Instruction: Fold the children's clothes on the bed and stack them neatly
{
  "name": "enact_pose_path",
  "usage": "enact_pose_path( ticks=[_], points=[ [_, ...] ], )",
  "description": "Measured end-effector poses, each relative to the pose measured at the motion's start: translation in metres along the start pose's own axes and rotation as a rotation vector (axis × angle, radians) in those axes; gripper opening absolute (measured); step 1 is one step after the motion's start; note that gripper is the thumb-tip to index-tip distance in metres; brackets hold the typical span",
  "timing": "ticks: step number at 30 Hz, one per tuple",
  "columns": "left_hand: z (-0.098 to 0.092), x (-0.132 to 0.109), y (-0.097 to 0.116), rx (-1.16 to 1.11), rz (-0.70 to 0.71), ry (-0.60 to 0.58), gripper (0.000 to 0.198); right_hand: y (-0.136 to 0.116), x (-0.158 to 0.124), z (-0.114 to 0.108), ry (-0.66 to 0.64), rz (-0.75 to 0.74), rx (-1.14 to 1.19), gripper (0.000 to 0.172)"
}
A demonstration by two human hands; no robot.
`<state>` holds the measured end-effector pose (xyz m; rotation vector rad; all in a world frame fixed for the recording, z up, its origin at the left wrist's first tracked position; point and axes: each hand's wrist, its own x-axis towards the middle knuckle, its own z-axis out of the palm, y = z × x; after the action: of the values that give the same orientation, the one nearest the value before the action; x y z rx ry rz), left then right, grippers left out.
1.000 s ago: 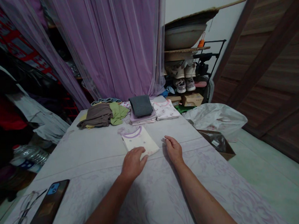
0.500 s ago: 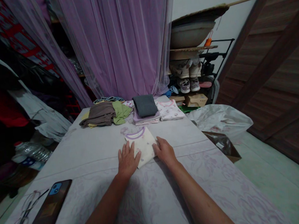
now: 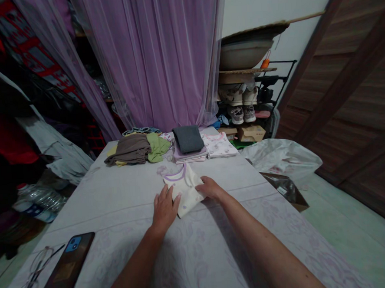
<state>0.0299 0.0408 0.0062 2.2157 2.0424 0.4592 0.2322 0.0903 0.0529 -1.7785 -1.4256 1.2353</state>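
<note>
A folded cream shirt [image 3: 185, 196] with a purple neckband and small printed spots lies on the pale floral bedspread [image 3: 199, 248]. My left hand [image 3: 165, 206] rests on its left edge, fingers stretched and lying on the cloth. At the opposite side my right hand [image 3: 211, 188] pinches the shirt's right edge, and the cloth there is lifted and creased. Behind the shirt, a dark grey folded garment [image 3: 188, 139] tops a stack of folded clothes. Next to that stack lies a white printed folded shirt [image 3: 219, 146] with a pink neckband.
Loose brown clothing [image 3: 130, 148] and a green garment [image 3: 158, 146] lie at the back left. A phone [image 3: 65, 269] and eyeglasses [image 3: 33, 279] are near the left front. Beyond the right edge are a cardboard box [image 3: 298, 200], a plastic bag [image 3: 284, 158] and a shoe rack [image 3: 281, 82].
My right hand has closed on the shirt's right edge and raised it, wrinkling the cloth that lay flatter before. My left hand stays nearly in place on the left edge.
</note>
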Motion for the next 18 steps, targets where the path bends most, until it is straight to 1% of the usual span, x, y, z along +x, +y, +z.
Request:
enact_pose_path(
  ticks=[2, 3, 5, 8, 10, 12, 14, 16, 18],
  points=[
    [-0.001, 0.006, -0.014, -0.02, 0.036, 0.046, 0.051, -0.002, -0.004, -0.024, 0.06, -0.044, -0.037, 0.03],
    [-0.002, 0.01, -0.021, -0.02, 0.043, 0.072, 0.051, -0.003, -0.006, -0.04, 0.097, -0.066, -0.056, 0.029],
    [-0.004, 0.015, -0.034, 0.004, 0.037, 0.105, 0.05, -0.006, -0.009, -0.079, 0.176, -0.164, -0.181, 0.027],
    [-0.005, 0.02, -0.042, 0.085, 0.034, 0.084, 0.048, -0.015, -0.005, -0.134, 0.304, -0.198, -0.263, 0.026],
    [-0.005, 0.019, -0.04, 0.142, 0.039, 0.046, 0.047, -0.024, 0.004, -0.161, 0.376, -0.201, -0.334, 0.025],
    [-0.003, 0.019, -0.038, 0.174, 0.041, 0.021, 0.047, -0.037, 0.017, -0.179, 0.423, -0.196, -0.405, 0.025],
    [0.0, 0.018, -0.038, 0.179, 0.045, 0.02, 0.047, -0.052, 0.034, -0.192, 0.454, -0.183, -0.443, 0.028],
    [0.004, 0.018, -0.041, 0.175, 0.056, 0.042, 0.047, -0.069, 0.052, -0.202, 0.47, -0.194, -0.416, 0.031],
    [0.01, 0.018, -0.045, 0.174, 0.072, 0.079, 0.047, -0.085, 0.072, -0.213, 0.468, -0.231, -0.309, 0.035]
  ],
)
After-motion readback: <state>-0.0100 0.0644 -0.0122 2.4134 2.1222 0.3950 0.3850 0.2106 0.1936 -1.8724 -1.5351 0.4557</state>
